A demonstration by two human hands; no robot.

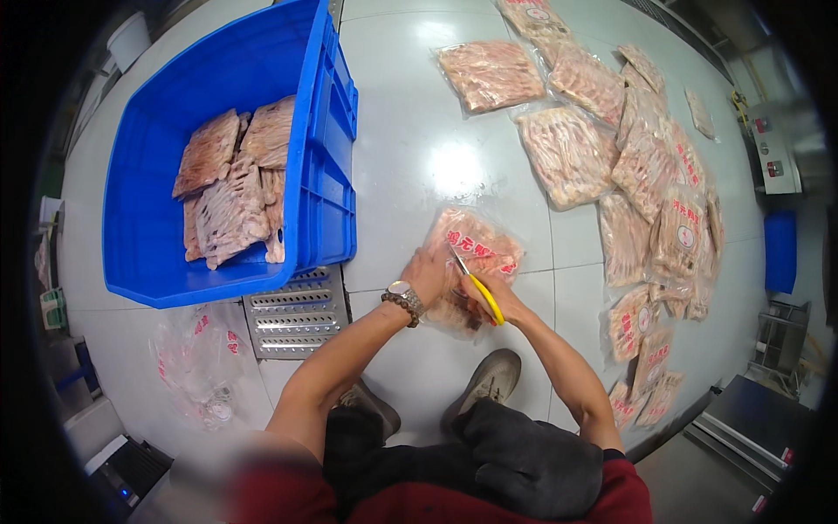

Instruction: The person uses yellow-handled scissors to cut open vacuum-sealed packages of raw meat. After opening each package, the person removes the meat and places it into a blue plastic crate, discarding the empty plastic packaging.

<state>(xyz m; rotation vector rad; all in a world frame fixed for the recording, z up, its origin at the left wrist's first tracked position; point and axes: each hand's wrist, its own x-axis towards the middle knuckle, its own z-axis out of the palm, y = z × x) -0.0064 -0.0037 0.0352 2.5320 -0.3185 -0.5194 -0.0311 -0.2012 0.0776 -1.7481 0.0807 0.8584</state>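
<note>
A clear plastic bag of frozen meat (482,234) with red print lies flat on the floor in front of my feet. My left hand (425,274), with a watch and a beaded bracelet at the wrist, is closed on the bag's left side. In my right hand (501,297) is a pair of scissors (485,298) with yellow handles. Their metal blades point up and left across the bag, close to my left fingers. Whether the blades are cutting the plastic cannot be made out.
A big blue crate (325,175) at the left holds several unwrapped frozen meat slabs (234,210). Empty plastic bags (196,367) lie below it, beside a metal drain grate (297,316). Many bagged slabs (646,157) are spread and piled along the right.
</note>
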